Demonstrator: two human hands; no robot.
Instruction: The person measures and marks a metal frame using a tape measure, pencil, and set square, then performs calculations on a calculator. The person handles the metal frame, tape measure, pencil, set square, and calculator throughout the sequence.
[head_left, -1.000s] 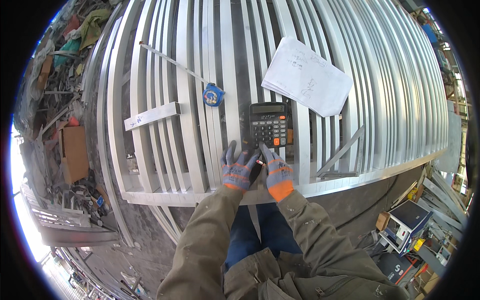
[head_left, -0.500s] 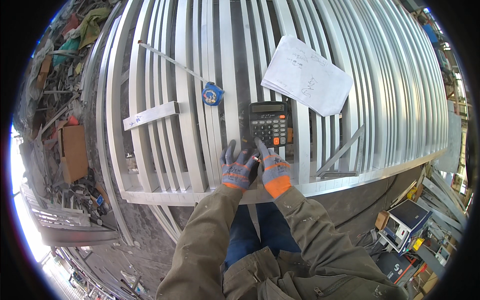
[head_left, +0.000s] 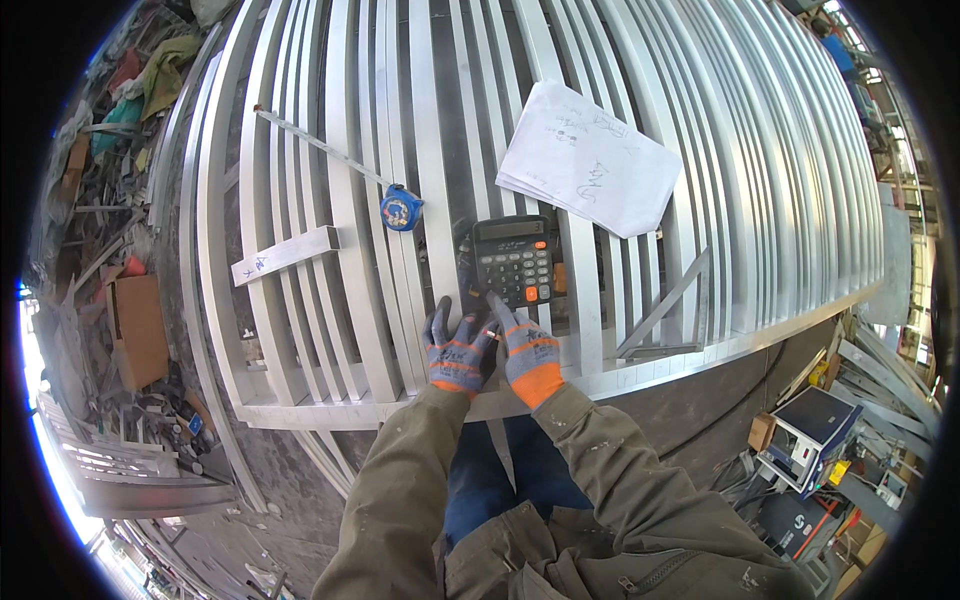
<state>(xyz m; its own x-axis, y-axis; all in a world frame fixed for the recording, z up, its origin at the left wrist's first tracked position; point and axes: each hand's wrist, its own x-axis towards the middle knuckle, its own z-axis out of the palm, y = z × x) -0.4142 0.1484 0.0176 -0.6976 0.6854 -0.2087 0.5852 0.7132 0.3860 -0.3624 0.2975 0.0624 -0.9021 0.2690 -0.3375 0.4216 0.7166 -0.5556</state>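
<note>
My left hand (head_left: 457,358), in a grey glove with an orange band, rests at the near edge of the metal frame with its fingers apart. Close beside it, my right hand (head_left: 528,355) wears a matching glove. Its index finger reaches the lower left keys of a black calculator (head_left: 513,262), while the other fingers are curled. A small white-and-red tip (head_left: 492,334) shows between the hands at the right thumb; the rest of that object is hidden. The calculator lies across silvery metal bars (head_left: 430,180), with its display on the far side.
Folded papers with handwriting (head_left: 590,165) lie beyond the calculator. A blue tape measure (head_left: 401,208) has its blade pulled out to the far left. A short marked metal piece (head_left: 285,256) and a triangular metal square (head_left: 668,318) lie on the bars. Scrap and a cardboard box (head_left: 138,330) fill the left.
The bars, papers, tape measure and calculator have all shifted left and slightly down in view. My hands stay together at the calculator, the right index finger still on its lower left.
</note>
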